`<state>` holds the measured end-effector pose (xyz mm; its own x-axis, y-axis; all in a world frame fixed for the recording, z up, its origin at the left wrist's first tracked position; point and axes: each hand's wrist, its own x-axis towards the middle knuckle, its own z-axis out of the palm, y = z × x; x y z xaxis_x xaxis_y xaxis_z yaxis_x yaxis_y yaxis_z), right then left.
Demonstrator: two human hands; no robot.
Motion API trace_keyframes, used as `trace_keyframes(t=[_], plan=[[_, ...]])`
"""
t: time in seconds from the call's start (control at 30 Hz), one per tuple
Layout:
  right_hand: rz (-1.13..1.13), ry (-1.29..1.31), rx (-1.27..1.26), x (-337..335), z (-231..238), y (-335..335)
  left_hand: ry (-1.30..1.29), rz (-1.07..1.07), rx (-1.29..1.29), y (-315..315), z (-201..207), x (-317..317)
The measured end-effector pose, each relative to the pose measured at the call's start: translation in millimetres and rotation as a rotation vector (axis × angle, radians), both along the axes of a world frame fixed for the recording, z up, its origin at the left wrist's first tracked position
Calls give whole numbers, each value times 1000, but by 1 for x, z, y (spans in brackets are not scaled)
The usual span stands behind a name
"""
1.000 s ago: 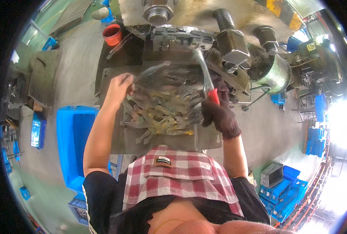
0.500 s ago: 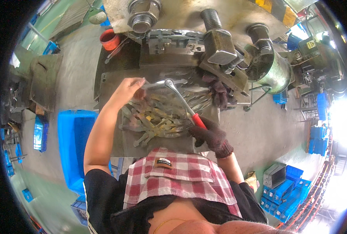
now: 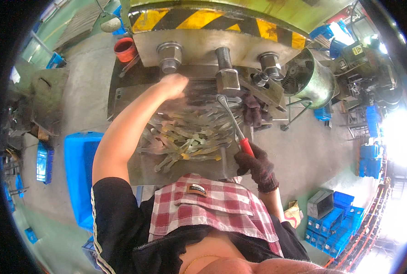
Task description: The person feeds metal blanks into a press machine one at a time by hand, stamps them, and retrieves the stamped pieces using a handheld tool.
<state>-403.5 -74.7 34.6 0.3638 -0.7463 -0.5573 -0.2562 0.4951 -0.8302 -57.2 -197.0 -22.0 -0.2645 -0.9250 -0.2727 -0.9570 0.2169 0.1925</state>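
Note:
My left hand (image 3: 173,86), bare and slightly blurred, reaches forward to the front of the press. Its fingers look closed; what they hold, if anything, is hidden. In the view it overlaps the bottom of a large hex bolt (image 3: 169,57) on the press ram (image 3: 196,43). My right hand (image 3: 257,166), in a dark knitted glove, grips the red handle of a ratchet wrench (image 3: 233,118). The wrench's round head points forward beside a shiny flat metal piece (image 3: 233,99). Below both hands lies a pile of flat metal parts (image 3: 189,137) on the metal worktable (image 3: 155,160).
A crumpled dark glove (image 3: 252,109) lies at the table's right. Beyond it stands a green drum fan (image 3: 311,80). A red pot (image 3: 125,49) sits at the far left, and a blue bin (image 3: 77,178) stands left of me. Blue crates (image 3: 333,228) are stacked at the lower right.
My left hand has moved forward and right, toward the press. The ram is lower and now hides the die. My right hand has shifted slightly right and back with the wrench.

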Motion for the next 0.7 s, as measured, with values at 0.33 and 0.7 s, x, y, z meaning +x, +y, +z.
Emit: trace_keyframes(t=[0.33, 0.7], plan=[[-123, -95, -17, -4, -3, -5, 124, 29, -68, 15, -7, -3], [-116, -54, -29, 4, 6, -15, 164, 369, -191, -46, 69, 34]])
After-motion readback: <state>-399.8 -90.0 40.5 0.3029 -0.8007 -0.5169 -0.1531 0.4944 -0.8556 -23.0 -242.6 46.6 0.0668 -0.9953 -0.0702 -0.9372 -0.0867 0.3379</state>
